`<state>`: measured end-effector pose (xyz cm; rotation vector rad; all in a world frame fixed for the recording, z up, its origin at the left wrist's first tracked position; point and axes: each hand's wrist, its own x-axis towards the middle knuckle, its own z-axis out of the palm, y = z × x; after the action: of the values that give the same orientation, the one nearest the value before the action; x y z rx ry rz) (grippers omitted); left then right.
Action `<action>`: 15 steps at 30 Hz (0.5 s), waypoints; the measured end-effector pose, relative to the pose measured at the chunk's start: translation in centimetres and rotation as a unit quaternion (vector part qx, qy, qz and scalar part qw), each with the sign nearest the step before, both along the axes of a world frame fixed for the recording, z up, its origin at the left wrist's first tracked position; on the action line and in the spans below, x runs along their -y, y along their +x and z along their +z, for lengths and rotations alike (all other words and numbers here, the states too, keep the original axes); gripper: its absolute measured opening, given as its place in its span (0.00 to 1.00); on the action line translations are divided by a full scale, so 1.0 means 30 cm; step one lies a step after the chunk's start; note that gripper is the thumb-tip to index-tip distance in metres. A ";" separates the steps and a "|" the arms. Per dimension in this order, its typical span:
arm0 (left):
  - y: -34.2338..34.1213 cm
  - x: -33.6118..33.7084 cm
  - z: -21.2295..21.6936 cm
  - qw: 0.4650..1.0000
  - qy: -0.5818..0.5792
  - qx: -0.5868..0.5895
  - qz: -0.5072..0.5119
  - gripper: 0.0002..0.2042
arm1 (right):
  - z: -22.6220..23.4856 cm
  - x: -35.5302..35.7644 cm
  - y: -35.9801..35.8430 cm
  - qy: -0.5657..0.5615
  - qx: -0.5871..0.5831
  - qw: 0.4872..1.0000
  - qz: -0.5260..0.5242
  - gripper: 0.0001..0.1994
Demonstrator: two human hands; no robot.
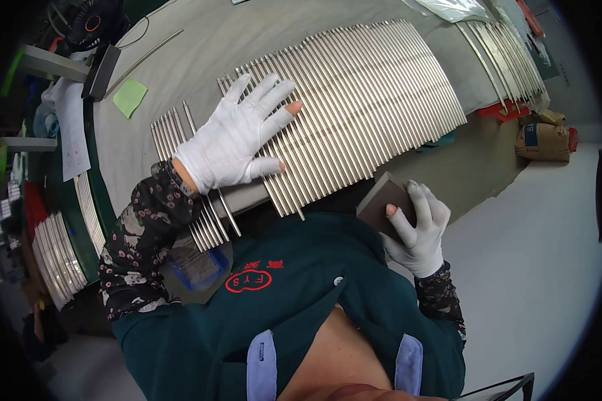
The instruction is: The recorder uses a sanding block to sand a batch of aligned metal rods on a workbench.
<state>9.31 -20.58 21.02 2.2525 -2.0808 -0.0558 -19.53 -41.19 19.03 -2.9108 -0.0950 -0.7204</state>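
Observation:
A wide row of shiny metal rods (354, 100) lies side by side on the grey table. My left hand (231, 137), in a white glove with some bare fingertips, rests flat on the left end of this row, fingers spread. A smaller group of rods (204, 220) lies to the left, partly hidden under my left wrist and forearm. Beyond the table's near edge, in front of my body, my right hand (421, 227) is closed around a flat dark brown sanding block (388, 200). This hand wears a similar white glove, and the block is apart from the rods.
More rods (505, 60) lie at the far right, near a red clamp-like piece (504, 111). A brown paper package (545, 142) sits beyond them. At the far left are a black fan (93, 23), a green paper note (130, 98) and another stack of rods (59, 257).

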 end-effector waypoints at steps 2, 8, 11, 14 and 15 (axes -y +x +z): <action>-0.114 -0.021 0.014 0.997 0.037 0.006 0.068 0.50 | 0.004 0.010 0.007 0.000 -0.003 1.000 -0.017 0.36; -0.310 -0.034 -0.036 0.987 -0.001 -0.127 0.099 0.56 | 0.006 0.034 0.050 0.015 0.026 0.998 -0.047 0.39; -0.312 -0.023 -0.040 0.988 -0.009 -0.111 0.110 0.54 | 0.009 0.042 0.047 0.009 0.023 0.998 -0.053 0.39; -0.303 -0.040 -0.026 0.987 -0.003 -0.122 0.102 0.48 | 0.013 0.056 0.048 0.000 0.022 0.998 -0.063 0.39; -0.284 -0.052 -0.012 0.987 0.000 -0.120 0.107 0.48 | 0.012 0.064 0.043 0.002 0.019 0.997 -0.073 0.39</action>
<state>0.80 -19.00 20.66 2.3223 -1.7125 -0.2995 -18.24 -43.12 19.37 -2.9243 0.1165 -0.7977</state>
